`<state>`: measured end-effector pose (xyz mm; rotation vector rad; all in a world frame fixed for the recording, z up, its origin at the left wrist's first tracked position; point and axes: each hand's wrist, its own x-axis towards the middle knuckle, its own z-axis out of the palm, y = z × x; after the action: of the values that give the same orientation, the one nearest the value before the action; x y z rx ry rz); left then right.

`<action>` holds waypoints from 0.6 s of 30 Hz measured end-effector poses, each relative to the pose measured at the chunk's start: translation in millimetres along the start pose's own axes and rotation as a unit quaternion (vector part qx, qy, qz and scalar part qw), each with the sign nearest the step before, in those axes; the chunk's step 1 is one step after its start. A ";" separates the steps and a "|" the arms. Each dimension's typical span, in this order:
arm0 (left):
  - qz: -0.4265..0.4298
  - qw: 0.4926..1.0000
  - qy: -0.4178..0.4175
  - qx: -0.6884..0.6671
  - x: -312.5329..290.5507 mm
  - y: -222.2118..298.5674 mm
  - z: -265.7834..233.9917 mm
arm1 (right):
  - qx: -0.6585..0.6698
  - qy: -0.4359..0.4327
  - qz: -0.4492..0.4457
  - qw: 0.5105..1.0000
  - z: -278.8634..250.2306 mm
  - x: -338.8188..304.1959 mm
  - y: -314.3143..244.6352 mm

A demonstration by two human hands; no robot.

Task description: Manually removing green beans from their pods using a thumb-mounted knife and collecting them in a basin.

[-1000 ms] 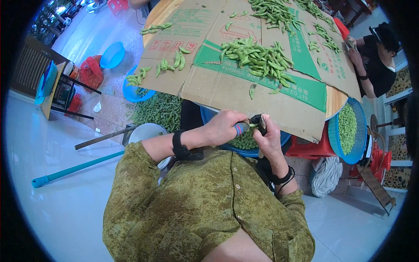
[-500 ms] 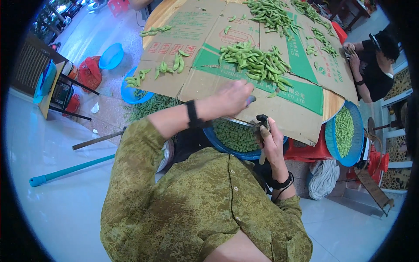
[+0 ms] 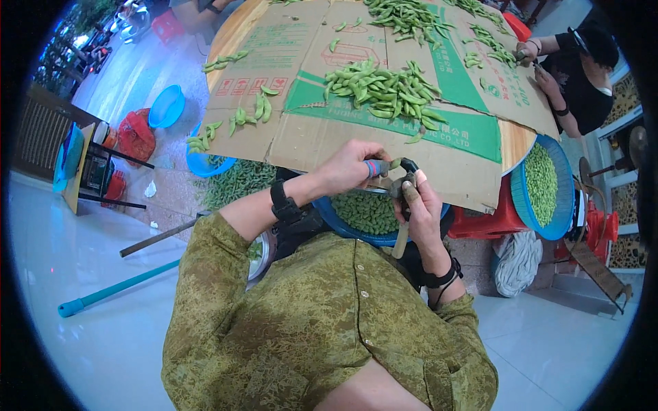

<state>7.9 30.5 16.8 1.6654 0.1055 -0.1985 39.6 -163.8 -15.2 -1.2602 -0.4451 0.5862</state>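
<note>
Over the near edge of the cardboard, my two hands meet. My left hand [image 3: 353,166], a coloured wrap on one finger, pinches a green bean pod [image 3: 395,164] whose end shows by the right fingertips. Closed around a small tool with a pale handle [image 3: 400,241] is my right hand [image 3: 423,205], with black covering on a finger. The tool's working end is hidden by the fingers. Just below the hands sits a blue basin of shelled green beans [image 3: 363,211]. Ahead lies a pile of bean pods [image 3: 384,89] on the flattened cardboard [image 3: 322,140].
Another person [image 3: 572,82] handles pods at the table's right side. A blue basket of beans [image 3: 541,188] stands on a red stool [image 3: 483,222]. On the floor at left are heaped dark green pods [image 3: 236,185], a blue basin [image 3: 166,106] and a turquoise pole [image 3: 120,288].
My left hand has come from over the cardboard's edge to beside my right hand, bringing a pod against its fingers. The view has shifted slightly. The other person's hands have moved to the pods.
</note>
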 end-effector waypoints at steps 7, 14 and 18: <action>-0.011 0.999 0.011 -0.045 -9.7 -7.4 10.1 | 0.083 -0.037 0.045 0.995 5.9 -2.8 2.0; 0.085 0.993 0.041 0.072 -15.2 -10.0 11.6 | 0.117 -0.009 0.057 0.991 9.8 -4.4 -0.1; 0.106 0.991 0.052 0.056 -15.3 -11.5 12.8 | 0.114 -0.010 0.052 0.992 8.2 -3.7 2.7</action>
<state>-10.1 19.8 7.4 1.7857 -0.0048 0.0440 31.3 -159.5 -15.7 -1.0648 -0.3198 0.7172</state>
